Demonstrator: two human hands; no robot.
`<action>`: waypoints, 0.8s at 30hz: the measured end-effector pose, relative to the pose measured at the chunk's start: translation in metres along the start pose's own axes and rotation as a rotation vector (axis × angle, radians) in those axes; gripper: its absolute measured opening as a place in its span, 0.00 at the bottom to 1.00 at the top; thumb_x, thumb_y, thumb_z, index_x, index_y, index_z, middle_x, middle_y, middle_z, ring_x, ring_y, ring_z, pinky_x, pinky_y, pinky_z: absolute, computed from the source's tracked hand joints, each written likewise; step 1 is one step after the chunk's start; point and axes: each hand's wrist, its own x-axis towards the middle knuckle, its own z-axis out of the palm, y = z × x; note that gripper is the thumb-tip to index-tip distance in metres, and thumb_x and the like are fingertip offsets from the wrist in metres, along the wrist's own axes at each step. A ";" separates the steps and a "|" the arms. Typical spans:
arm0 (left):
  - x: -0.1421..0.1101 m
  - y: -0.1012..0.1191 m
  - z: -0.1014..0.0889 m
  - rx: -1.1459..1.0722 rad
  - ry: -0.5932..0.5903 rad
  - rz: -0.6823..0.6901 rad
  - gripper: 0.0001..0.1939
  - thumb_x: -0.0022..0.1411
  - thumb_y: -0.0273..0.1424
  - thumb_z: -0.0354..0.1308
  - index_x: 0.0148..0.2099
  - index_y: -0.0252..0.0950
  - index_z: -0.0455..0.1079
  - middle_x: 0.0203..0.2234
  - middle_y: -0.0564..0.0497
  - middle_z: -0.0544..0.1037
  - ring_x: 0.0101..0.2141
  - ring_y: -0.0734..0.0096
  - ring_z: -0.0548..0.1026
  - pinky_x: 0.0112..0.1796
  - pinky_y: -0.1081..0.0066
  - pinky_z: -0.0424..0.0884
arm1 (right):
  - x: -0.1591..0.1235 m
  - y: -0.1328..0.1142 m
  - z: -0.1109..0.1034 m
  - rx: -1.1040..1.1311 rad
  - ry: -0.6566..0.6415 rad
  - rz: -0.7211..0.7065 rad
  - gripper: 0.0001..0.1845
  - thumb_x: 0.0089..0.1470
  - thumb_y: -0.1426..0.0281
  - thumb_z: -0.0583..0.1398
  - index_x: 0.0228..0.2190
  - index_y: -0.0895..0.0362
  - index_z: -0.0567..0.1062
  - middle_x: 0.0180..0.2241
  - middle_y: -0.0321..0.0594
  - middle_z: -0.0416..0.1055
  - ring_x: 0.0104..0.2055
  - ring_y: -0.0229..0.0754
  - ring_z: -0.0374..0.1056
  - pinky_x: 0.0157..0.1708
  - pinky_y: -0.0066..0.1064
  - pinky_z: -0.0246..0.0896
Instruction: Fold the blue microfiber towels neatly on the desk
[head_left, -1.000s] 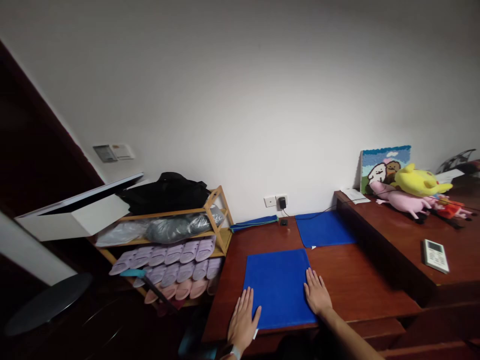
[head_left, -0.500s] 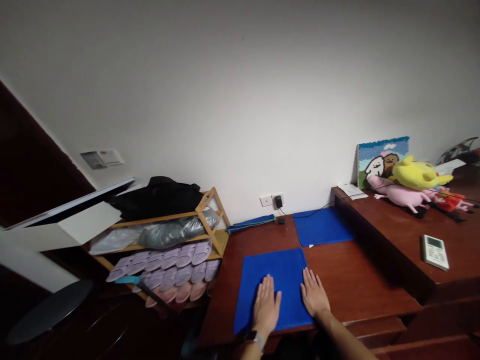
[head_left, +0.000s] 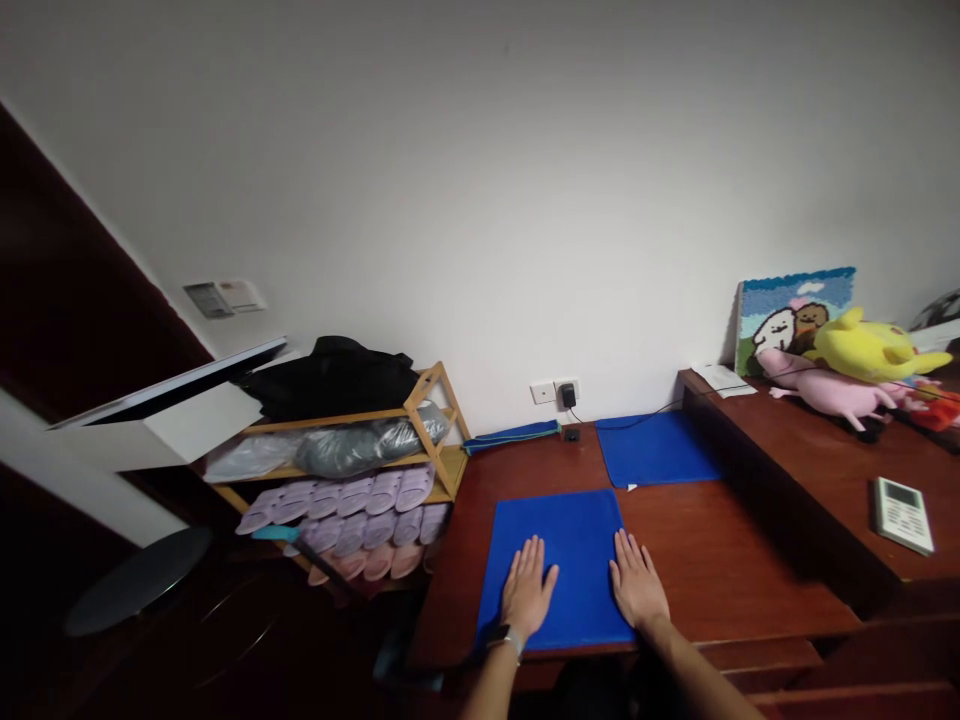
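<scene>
Dark wooden desk (head_left: 697,560) against a white wall, and we're live! Straight ahead at six o'clock, a folded blue cloth (head_left: 577,535) lies flat near the desk's front edge. My left hand (head_left: 529,590) is down on it, palm flat, fingers spread, with a wristwatch (head_left: 511,640) on that wrist. My right hand (head_left: 637,582) is spread the same way, pressing on the cloth's right side. Neither hand is pinching anything.

At twelve o'clock, a second blue cloth (head_left: 656,450) lies by the wall, just beyond the first and not touching it. Beside it sits a narrow rolled blue towel (head_left: 511,435), below a wall socket (head_left: 568,396) with a black plug in it.

Over at two o'clock, a raised wooden shelf (head_left: 787,470) carries a yellow plush toy (head_left: 870,347) lying on a pink plush pig (head_left: 829,390), with a hooked-yarn picture (head_left: 795,320) leaning behind them. A white remote control (head_left: 903,515) sits nearer me at three o'clock.

At ten o'clock stands a bamboo shoe rack (head_left: 424,400), loaded with lilac slippers (head_left: 337,497) and pink slippers (head_left: 367,563), and a black bag (head_left: 330,375) on top.
</scene>
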 end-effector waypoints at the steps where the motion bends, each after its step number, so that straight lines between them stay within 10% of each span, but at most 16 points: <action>1: -0.005 -0.017 -0.004 0.011 0.009 -0.048 0.37 0.76 0.50 0.33 0.77 0.35 0.47 0.74 0.44 0.52 0.72 0.57 0.51 0.70 0.51 0.52 | 0.000 0.000 0.000 -0.004 -0.004 0.002 0.37 0.68 0.60 0.38 0.72 0.63 0.50 0.74 0.41 0.44 0.76 0.46 0.39 0.74 0.45 0.34; 7: -0.022 -0.072 -0.001 0.027 0.106 -0.171 0.38 0.75 0.52 0.33 0.76 0.33 0.49 0.74 0.42 0.54 0.72 0.58 0.51 0.69 0.54 0.54 | 0.001 0.001 0.002 -0.034 -0.007 0.005 0.37 0.68 0.59 0.37 0.72 0.63 0.50 0.74 0.40 0.43 0.76 0.46 0.40 0.74 0.45 0.34; 24: -0.022 -0.077 0.012 0.031 0.153 -0.144 0.37 0.76 0.50 0.35 0.77 0.37 0.44 0.74 0.44 0.54 0.72 0.56 0.52 0.69 0.51 0.55 | 0.063 -0.007 -0.017 -0.048 -0.059 0.028 0.36 0.69 0.60 0.38 0.72 0.63 0.48 0.75 0.42 0.42 0.77 0.45 0.38 0.73 0.43 0.33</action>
